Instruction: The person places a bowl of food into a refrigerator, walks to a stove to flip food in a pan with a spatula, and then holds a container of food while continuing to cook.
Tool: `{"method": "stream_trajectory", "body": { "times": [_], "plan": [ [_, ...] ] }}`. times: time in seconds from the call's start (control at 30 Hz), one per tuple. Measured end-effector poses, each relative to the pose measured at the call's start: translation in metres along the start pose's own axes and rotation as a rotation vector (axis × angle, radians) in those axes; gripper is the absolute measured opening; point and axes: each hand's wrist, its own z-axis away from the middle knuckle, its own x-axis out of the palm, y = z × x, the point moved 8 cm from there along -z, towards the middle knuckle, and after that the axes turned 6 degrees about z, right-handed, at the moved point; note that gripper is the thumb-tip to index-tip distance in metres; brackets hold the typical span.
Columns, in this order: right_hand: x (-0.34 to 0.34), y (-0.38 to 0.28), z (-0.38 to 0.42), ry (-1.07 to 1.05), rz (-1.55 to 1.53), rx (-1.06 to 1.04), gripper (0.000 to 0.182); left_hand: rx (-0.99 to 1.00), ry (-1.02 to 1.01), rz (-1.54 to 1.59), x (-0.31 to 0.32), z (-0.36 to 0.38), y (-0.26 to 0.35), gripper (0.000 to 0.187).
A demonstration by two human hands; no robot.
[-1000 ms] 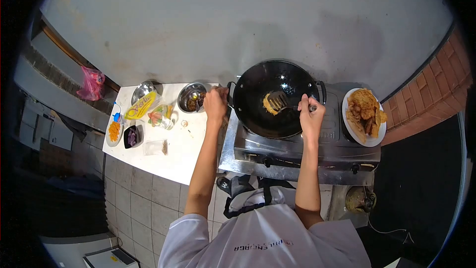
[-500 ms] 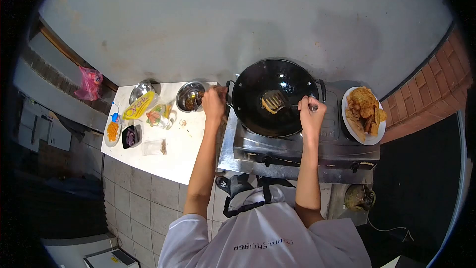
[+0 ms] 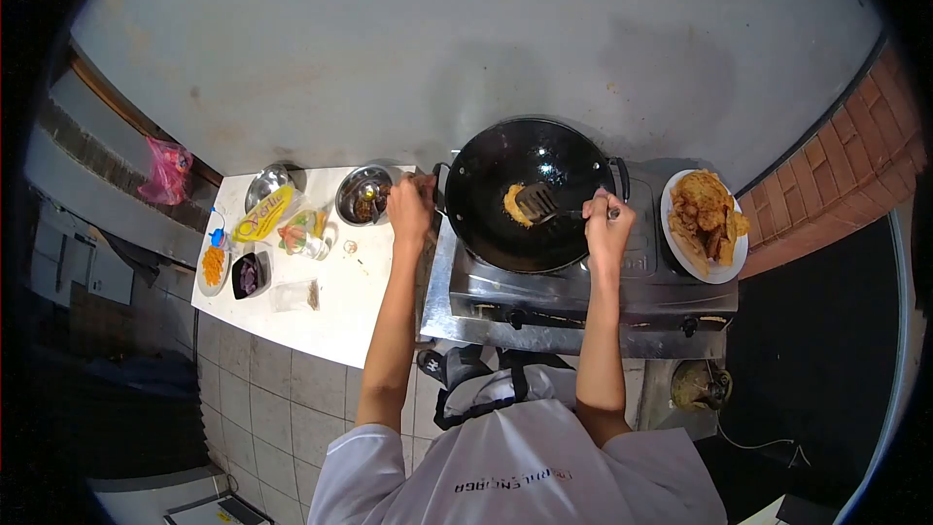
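Here, the right hand [image 3: 607, 226] is closed round the slotted spatula [image 3: 537, 201], whose blade has slid off the fritter [image 3: 512, 204] w/ its edge now at the fritter's right side, mid-wok [image 3: 530, 151]: probably readying a flip. Left hand [image 3: 410, 206] grips the wok's left handle. Plate of fried pieces [image 3: 705, 224] sits right of the stove [image 3: 583, 287].

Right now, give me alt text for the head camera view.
A person's right hand holds a slotted spatula beside a yellow fritter in a black wok on a stove, left hand on the wok's handle. A plate of fried pieces sits at right.
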Motion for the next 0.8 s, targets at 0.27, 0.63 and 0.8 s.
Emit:
{"method": "stream_trajectory", "body": {
  "times": [0.27, 0.63, 0.8],
  "plan": [
    [0.014, 0.007, 0.004, 0.011, 0.093, -0.116, 0.035, -0.014, 0.016, -0.007, -0.001, 0.002, 0.001, 0.014],
    [0.013, -0.005, 0.009, 0.072, 0.273, -0.291, 0.034, 0.010, 0.025, 0.030, 0.000, 0.002, -0.001, 0.015],
    [0.012, 0.002, 0.010, 0.100, 0.288, -0.249, 0.032, 0.055, 0.058, -0.006, -0.003, 0.003, 0.003, 0.015]
  ]
}}
